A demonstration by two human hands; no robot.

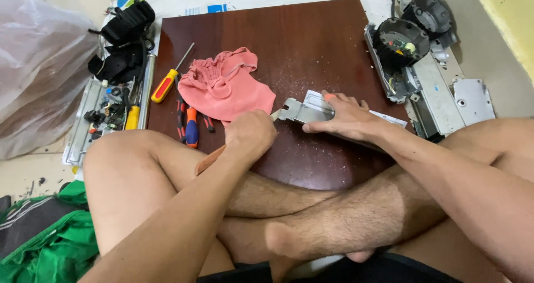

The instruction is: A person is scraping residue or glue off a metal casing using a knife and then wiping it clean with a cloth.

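Observation:
My right hand (340, 119) presses down on a flat grey metal part (303, 111) lying on a dark brown wooden board (289, 38). My left hand (250, 133) is closed around a brush with an orange-brown handle (210, 160); its pale tip meets the left end of the metal part. A pink cloth (225, 85) lies crumpled on the board just left of both hands. My crossed bare legs fill the lower part of the view.
A red and yellow screwdriver (167, 82) and blue-orange pliers (190, 126) lie at the board's left edge. Left of them is a tray of small parts (108, 113) with black parts behind. Dismantled grey metal and black round parts (411, 43) sit right. Green cloth (50, 244) lower left.

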